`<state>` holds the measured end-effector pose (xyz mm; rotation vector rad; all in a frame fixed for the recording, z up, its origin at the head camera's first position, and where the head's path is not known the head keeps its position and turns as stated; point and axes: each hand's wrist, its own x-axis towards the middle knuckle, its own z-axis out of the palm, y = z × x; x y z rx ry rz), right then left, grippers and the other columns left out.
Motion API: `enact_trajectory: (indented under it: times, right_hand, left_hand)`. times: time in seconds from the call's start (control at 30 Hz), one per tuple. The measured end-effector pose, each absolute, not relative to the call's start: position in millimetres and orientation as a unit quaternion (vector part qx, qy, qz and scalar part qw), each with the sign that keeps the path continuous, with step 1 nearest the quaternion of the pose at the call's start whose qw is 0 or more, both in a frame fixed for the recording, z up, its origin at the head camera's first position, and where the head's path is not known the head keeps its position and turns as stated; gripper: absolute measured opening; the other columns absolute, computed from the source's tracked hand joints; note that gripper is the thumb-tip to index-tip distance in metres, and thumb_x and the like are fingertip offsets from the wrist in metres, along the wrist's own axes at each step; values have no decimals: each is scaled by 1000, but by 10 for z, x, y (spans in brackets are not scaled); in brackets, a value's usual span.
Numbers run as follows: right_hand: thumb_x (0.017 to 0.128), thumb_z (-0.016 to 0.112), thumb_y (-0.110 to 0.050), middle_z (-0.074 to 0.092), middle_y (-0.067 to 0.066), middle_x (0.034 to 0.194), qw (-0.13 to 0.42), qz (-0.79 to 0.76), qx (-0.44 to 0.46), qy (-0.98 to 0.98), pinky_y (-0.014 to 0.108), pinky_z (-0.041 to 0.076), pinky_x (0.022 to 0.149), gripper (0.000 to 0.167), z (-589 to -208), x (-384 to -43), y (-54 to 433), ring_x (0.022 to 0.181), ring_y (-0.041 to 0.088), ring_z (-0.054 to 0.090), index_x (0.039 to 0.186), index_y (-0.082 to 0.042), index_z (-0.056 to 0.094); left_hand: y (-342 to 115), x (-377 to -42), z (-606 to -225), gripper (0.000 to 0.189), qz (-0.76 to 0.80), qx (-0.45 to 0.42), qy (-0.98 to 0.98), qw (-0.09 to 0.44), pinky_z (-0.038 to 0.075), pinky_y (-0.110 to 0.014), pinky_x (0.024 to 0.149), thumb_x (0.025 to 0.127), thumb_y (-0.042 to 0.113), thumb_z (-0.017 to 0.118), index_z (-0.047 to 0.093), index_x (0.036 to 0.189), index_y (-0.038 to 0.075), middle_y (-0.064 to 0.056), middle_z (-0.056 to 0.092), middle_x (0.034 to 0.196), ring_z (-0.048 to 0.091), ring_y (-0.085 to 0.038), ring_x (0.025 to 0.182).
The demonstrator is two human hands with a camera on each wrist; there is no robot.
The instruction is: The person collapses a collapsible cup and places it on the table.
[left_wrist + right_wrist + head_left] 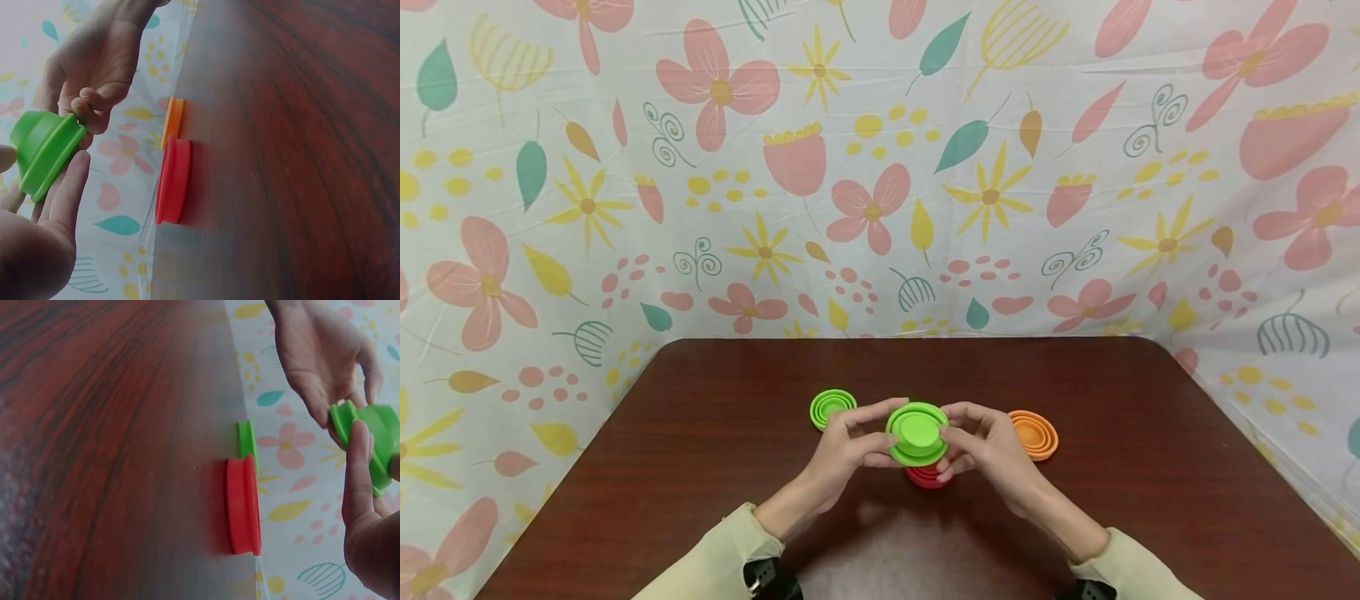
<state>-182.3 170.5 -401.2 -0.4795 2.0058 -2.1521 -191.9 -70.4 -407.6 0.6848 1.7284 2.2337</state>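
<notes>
Both hands hold a green collapsible cup (917, 434) above the table, its stepped rings partly pushed out into a cone in the left wrist view. My left hand (855, 446) pinches the cup's left edge between thumb and fingers. On the opposite edge, the thumb and fingers of my right hand (992, 450) grip it. Below and behind the held cup lies a red collapsible cup (928, 477), flattened and partly hidden in the head view; its side shows in the right wrist view (240, 506).
A second green collapsible cup (832, 406) lies flat on the left, beyond the left hand. To the right an orange collapsible cup (1034, 436) lies flat too. The dark wooden table (700, 467) ends at a flower-patterned cloth (880, 250) behind and on both sides.
</notes>
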Motion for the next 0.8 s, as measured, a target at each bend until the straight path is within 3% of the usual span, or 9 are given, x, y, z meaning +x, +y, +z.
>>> enact_trajectory:
  times: [0.23, 0.57, 0.8]
  right_hand:
    - [104, 67, -9, 67, 18, 106, 91, -720, -161, 668, 49, 66, 69, 45, -4010, -1815, 1696, 68, 23, 70, 146, 2, 55]
    - [99, 70, -6, 67, 16, 111, 130, -738, -182, 637, 46, 66, 76, 58, -3975, -1783, 1693, 75, 21, 72, 152, 4, 49]
    - [98, 72, -6, 66, 16, 106, 109, -730, -165, 654, 46, 66, 72, 58, -3966, -1802, 1694, 70, 21, 70, 152, 1, 52]
  left_hand:
    - [-700, -1934, -4086, 51, 755, 235, 605, 98, 65, -44, 81, 95, -4, 65, 59, 145, -6, -24, 64, 138, 77, -23, 92]
    - [-683, -1937, -4093, 51, 745, 224, 626, 60, 65, -43, 77, 93, -9, 65, 60, 143, -7, -22, 57, 141, 78, -22, 87]
    - [-669, -1896, -4066, 54, 760, 211, 605, 105, 64, -46, 84, 97, -3, 69, 56, 149, -3, -22, 63, 140, 77, -24, 94]
